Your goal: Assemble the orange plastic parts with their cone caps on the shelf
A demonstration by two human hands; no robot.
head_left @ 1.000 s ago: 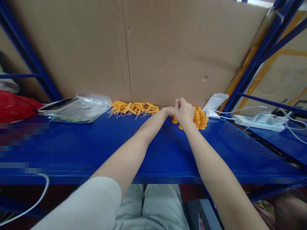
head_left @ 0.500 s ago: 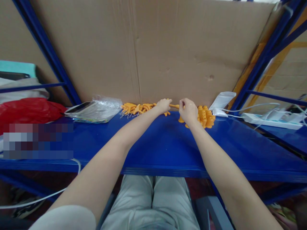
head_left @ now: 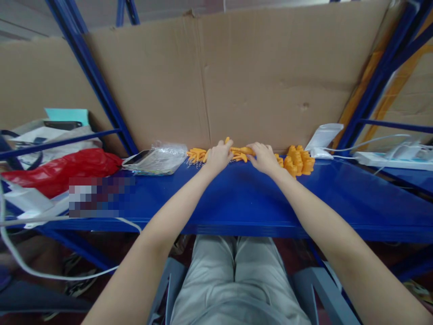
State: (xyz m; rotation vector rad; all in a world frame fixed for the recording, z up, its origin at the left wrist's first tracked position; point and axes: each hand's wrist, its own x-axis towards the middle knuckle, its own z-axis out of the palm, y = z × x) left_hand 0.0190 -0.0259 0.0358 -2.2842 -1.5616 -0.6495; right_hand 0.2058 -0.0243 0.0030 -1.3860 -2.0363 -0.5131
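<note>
At the back of the blue shelf top, a long orange plastic piece spans the gap between my two hands. My left hand is closed around its left end, and an orange tip shows above those fingers. My right hand grips the other end, its fingers bent over it. Just left of my left hand lies a pile of branching orange parts, with small silvery metal bits in front. Beyond my right hand stand several bulky orange pieces, close together and partly hidden by my wrist.
Plastic-wrapped flat packets and a red bag lie to the left. A white packet and a power strip with cables are on the right. Cardboard closes the back between blue posts.
The view has shifted left and tilted slightly up. My right hand has gone from a raised pinch to a lower grip on the orange piece, and more of the piece shows between my hands.
</note>
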